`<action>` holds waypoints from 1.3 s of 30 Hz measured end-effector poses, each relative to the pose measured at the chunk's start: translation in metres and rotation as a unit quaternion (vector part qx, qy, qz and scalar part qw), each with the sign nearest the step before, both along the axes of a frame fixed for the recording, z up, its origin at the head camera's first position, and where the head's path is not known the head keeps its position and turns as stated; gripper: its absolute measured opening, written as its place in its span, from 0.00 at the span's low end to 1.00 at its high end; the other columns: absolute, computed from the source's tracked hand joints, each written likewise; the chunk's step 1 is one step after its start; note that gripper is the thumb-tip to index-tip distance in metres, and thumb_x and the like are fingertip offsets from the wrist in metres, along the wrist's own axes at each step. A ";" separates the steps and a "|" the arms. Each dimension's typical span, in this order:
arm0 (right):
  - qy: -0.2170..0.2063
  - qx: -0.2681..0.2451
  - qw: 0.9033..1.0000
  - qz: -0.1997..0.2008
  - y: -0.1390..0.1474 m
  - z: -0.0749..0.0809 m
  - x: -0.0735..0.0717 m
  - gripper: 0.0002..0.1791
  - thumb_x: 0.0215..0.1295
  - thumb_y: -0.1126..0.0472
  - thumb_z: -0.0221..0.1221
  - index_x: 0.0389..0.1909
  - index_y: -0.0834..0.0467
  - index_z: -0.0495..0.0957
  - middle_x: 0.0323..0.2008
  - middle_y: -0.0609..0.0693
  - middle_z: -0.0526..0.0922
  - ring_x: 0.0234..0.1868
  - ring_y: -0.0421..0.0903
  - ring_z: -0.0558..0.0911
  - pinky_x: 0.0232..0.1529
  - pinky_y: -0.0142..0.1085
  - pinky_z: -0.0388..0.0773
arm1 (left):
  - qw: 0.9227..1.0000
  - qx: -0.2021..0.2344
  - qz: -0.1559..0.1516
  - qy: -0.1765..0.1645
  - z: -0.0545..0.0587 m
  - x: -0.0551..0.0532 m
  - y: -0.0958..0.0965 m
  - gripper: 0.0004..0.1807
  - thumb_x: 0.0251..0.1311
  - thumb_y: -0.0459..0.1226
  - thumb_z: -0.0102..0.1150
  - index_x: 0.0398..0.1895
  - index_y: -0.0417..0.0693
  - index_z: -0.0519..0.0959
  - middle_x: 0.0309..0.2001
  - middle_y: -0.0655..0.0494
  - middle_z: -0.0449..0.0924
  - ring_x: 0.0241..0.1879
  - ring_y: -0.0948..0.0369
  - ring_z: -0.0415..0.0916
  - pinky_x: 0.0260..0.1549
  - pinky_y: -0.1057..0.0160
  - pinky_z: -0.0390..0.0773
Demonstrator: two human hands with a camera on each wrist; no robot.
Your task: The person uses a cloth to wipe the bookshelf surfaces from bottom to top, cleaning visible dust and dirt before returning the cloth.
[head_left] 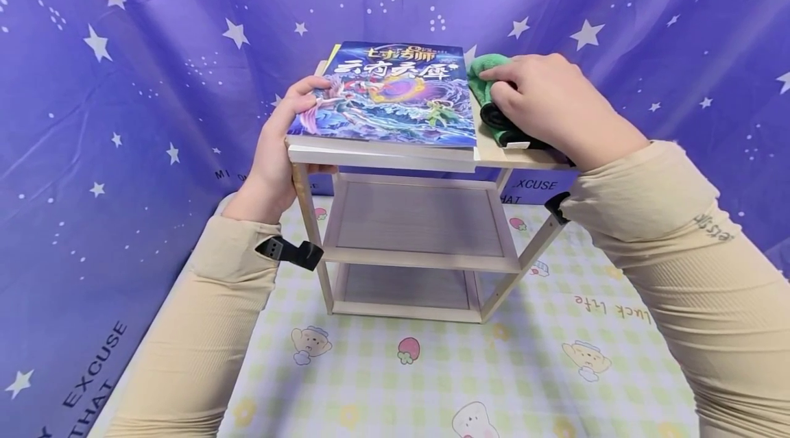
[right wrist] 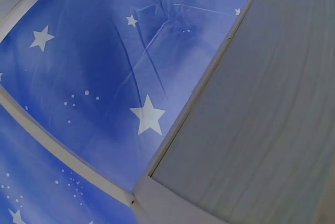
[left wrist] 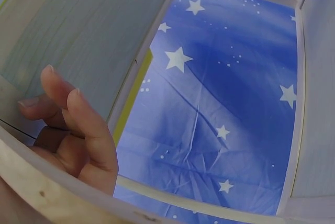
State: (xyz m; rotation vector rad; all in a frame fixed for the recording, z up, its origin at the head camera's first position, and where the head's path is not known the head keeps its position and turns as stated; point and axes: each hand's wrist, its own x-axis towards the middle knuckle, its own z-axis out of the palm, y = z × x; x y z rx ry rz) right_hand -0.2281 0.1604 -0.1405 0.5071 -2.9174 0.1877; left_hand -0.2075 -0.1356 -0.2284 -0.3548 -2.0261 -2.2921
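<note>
A small wooden three-tier shelf [head_left: 426, 260] stands on the table, with a colourful illustrated book [head_left: 395, 99] lying on its top board. My left hand [head_left: 278, 133] grips the left end of the top board, some fingers on the book's left edge. Beneath that board, in the left wrist view, more fingers [left wrist: 91, 124] of this hand are bent inside the frame. At the right of the book my right hand [head_left: 543, 99] holds a bunched green and black cloth [head_left: 487, 68] down on the board. The right wrist view misses this hand and shows the shelf's underside [right wrist: 261, 103].
A checked tablecloth [head_left: 407, 383] with cartoon prints covers the table. Behind and to the left hangs a purple curtain [head_left: 166, 68] with white stars. The lower tiers [head_left: 413, 215] sit below both hands, between slanting wooden legs. Under the book, a yellow edge [head_left: 333, 54] shows.
</note>
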 end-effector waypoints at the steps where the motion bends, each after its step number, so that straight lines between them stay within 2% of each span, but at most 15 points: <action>1: 0.000 -0.002 1.000 0.001 0.000 0.000 0.000 0.28 0.73 0.54 0.36 0.68 0.52 0.71 0.68 0.60 0.71 0.49 0.61 0.73 0.44 0.52 0.68 | 1.000 0.000 0.000 0.000 0.000 0.000 0.000 0.18 0.67 0.50 0.39 0.58 0.70 0.71 0.69 0.50 0.61 0.41 0.52 0.76 0.24 0.61 0.76; 3: -0.004 -0.008 1.000 0.001 0.000 0.000 0.000 0.28 0.73 0.51 0.38 0.68 0.52 0.72 0.68 0.60 0.71 0.55 0.63 0.74 0.51 0.56 0.68 | 1.000 0.000 0.001 0.000 0.000 0.000 -0.001 0.18 0.67 0.50 0.39 0.58 0.70 0.71 0.69 0.50 0.61 0.41 0.52 0.76 0.24 0.61 0.76; 5: -0.016 -0.015 1.000 -0.007 0.001 0.000 0.001 0.28 0.72 0.47 0.41 0.69 0.50 0.71 0.68 0.61 0.70 0.57 0.64 0.73 0.53 0.56 0.68 | 1.000 0.000 0.002 -0.001 0.000 0.000 -0.001 0.18 0.67 0.50 0.39 0.58 0.70 0.71 0.69 0.50 0.61 0.40 0.52 0.77 0.24 0.61 0.76; 7: -0.032 -0.020 0.999 -0.020 0.002 0.001 0.002 0.29 0.70 0.45 0.43 0.70 0.47 0.70 0.69 0.62 0.69 0.55 0.63 0.74 0.47 0.53 0.71 | 1.000 0.001 0.001 -0.002 0.000 0.000 -0.001 0.18 0.67 0.50 0.39 0.58 0.70 0.71 0.69 0.51 0.61 0.40 0.52 0.76 0.24 0.61 0.76; 8: -0.039 -0.022 0.999 -0.028 0.002 0.002 0.003 0.30 0.68 0.45 0.44 0.70 0.46 0.69 0.68 0.62 0.70 0.51 0.62 0.75 0.42 0.51 0.72 | 1.000 0.003 0.001 -0.002 0.001 0.000 -0.001 0.18 0.67 0.50 0.39 0.57 0.70 0.71 0.69 0.50 0.61 0.40 0.53 0.77 0.24 0.61 0.76; 10: -0.051 -0.022 0.998 -0.040 0.002 0.003 0.004 0.31 0.66 0.45 0.46 0.71 0.43 0.68 0.67 0.63 0.70 0.43 0.58 0.74 0.33 0.45 0.69 | 1.000 0.004 0.000 -0.002 0.001 0.000 0.000 0.18 0.67 0.50 0.39 0.58 0.70 0.71 0.68 0.50 0.61 0.39 0.53 0.77 0.23 0.61 0.76; 12: -0.058 -0.021 0.997 -0.046 0.003 0.004 0.006 0.32 0.64 0.45 0.47 0.71 0.42 0.67 0.66 0.63 0.71 0.39 0.56 0.73 0.29 0.43 0.66 | 1.000 0.004 -0.001 -0.002 0.001 0.000 0.001 0.18 0.67 0.50 0.39 0.58 0.70 0.71 0.68 0.50 0.61 0.39 0.53 0.77 0.23 0.62 0.76; 18: -0.063 -0.020 0.997 -0.038 0.007 0.004 0.008 0.31 0.64 0.45 0.47 0.71 0.41 0.68 0.70 0.62 0.67 0.44 0.57 0.72 0.34 0.43 0.64 | 1.000 0.002 0.002 -0.002 0.001 0.000 0.001 0.18 0.67 0.50 0.38 0.57 0.70 0.71 0.69 0.50 0.61 0.40 0.53 0.77 0.23 0.62 0.75; 24: -0.064 -0.045 0.996 -0.034 0.009 0.002 0.011 0.31 0.64 0.46 0.49 0.70 0.40 0.68 0.69 0.63 0.68 0.44 0.57 0.73 0.31 0.43 0.66 | 1.000 0.003 0.004 -0.002 0.001 0.000 0.000 0.18 0.67 0.50 0.39 0.58 0.70 0.71 0.70 0.50 0.60 0.41 0.52 0.76 0.23 0.61 0.75; 31: -0.062 -0.069 0.995 -0.032 0.013 0.001 0.014 0.29 0.64 0.45 0.52 0.68 0.38 0.70 0.71 0.59 0.67 0.51 0.58 0.71 0.36 0.44 0.64 | 1.000 0.003 0.004 -0.003 0.000 0.000 0.000 0.18 0.67 0.50 0.38 0.58 0.70 0.71 0.69 0.51 0.60 0.41 0.52 0.76 0.24 0.61 0.75; 34: -0.060 -0.071 0.995 -0.032 0.012 0.002 0.017 0.29 0.65 0.45 0.51 0.68 0.38 0.71 0.70 0.59 0.68 0.51 0.58 0.72 0.36 0.44 0.64 | 1.000 0.004 0.004 -0.003 0.000 0.000 0.000 0.18 0.67 0.50 0.39 0.58 0.70 0.71 0.69 0.51 0.60 0.41 0.52 0.76 0.24 0.61 0.75; 39: -0.050 -0.068 0.996 -0.032 0.010 0.002 0.023 0.28 0.65 0.44 0.50 0.67 0.38 0.72 0.68 0.60 0.71 0.44 0.56 0.73 0.32 0.43 0.64 | 1.000 -0.001 0.004 -0.003 0.000 0.000 0.000 0.19 0.67 0.50 0.38 0.58 0.70 0.71 0.70 0.50 0.60 0.41 0.52 0.76 0.24 0.60 0.75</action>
